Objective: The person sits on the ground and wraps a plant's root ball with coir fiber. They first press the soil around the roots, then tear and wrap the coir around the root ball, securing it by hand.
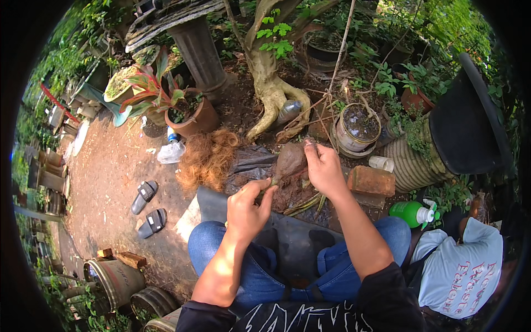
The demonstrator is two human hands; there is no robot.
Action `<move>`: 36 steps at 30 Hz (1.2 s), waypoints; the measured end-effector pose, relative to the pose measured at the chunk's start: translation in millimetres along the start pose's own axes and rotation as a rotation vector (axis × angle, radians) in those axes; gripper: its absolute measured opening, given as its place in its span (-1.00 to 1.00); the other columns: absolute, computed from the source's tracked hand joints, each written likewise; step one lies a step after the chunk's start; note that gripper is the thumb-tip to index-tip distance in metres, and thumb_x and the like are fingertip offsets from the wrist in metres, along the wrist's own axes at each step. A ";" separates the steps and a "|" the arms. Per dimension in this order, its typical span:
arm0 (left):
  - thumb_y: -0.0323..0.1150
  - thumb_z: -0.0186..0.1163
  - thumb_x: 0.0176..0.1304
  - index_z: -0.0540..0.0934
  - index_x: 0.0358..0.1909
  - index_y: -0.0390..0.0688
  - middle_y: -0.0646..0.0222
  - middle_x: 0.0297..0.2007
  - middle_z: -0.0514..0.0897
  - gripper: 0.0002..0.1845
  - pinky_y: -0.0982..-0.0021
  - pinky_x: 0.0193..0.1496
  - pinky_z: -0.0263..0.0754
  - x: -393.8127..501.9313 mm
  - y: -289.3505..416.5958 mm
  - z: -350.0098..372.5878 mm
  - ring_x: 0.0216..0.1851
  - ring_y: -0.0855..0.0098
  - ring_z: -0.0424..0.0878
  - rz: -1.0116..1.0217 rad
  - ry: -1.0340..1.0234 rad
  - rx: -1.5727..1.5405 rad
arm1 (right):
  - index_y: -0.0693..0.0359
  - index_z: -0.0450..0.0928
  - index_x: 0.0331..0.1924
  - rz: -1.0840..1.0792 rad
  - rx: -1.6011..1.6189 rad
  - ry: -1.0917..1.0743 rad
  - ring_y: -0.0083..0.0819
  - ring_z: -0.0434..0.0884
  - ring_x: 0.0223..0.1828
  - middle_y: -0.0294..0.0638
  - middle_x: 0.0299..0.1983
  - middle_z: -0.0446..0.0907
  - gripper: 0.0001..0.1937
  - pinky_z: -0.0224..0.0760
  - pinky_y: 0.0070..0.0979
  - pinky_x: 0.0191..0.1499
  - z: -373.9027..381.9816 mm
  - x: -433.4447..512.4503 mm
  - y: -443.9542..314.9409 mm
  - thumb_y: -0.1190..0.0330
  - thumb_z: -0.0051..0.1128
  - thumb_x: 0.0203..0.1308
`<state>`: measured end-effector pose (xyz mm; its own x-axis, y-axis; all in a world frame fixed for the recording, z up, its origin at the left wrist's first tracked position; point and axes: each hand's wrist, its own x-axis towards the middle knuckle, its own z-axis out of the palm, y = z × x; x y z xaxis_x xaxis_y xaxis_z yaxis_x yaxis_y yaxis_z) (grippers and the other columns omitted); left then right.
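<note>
Both of my hands are on a brown, mud-coated lump at the middle of the view. My left hand pinches a greenish stem end at its lower left between thumb and fingertips. The fingers of my right hand rest against the lump's upper right side, their tips muddy. Wet brown soil lies just below it on a dark plastic sheet, with long green-yellow leaves at its edge. A heap of reddish-brown coconut fibre sits to the left.
A brick and a green spray bottle are at the right, near a person in a light shirt. A tree trunk, a paint bucket of soil and a terracotta pot stand ahead. Black sandals lie left.
</note>
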<state>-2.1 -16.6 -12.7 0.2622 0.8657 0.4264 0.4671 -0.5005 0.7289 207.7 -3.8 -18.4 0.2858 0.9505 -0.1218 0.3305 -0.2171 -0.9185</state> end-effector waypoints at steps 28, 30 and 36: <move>-0.43 0.46 0.26 0.72 -0.15 -0.35 0.33 -0.42 0.76 -0.79 0.52 -0.42 0.51 -0.3 -6.2 -5.9 -0.48 0.60 0.67 -0.407 -0.120 -0.327 | 0.59 0.60 -0.01 -0.371 -0.111 0.007 -0.13 0.74 -0.39 0.12 -0.49 0.66 -0.44 0.54 -0.23 -0.25 -0.1 -6.4 -8.8 0.06 0.17 0.43; -0.44 0.44 0.29 0.71 -0.12 -0.36 0.41 -0.46 0.73 -0.78 0.58 -0.53 0.41 -0.2 -3.0 -7.1 -0.57 0.71 0.57 -0.486 -0.138 -0.437 | 0.61 0.56 0.08 -0.210 -0.079 0.008 -0.06 0.78 -0.25 0.18 -0.36 0.71 -0.36 0.59 -0.25 -0.17 -2.5 -4.0 -8.3 0.03 0.29 0.32; -0.45 0.42 0.32 0.68 -0.10 -0.38 0.40 -0.47 0.72 -0.79 0.61 -0.59 0.37 4.0 3.0 -10.0 -0.62 0.68 0.56 -0.609 -0.168 -0.502 | 0.57 0.61 0.00 -0.450 -0.091 0.076 -0.02 0.74 -0.34 0.21 -0.41 0.69 -0.46 0.54 -0.22 -0.21 -1.7 -2.4 -1.9 0.08 0.20 0.41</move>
<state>-8.1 -14.7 -3.5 0.2264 0.9572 -0.1804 0.1440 0.1503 0.9781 207.9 -6.0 -15.7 0.1595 0.9364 0.3127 0.5131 0.1920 -0.8366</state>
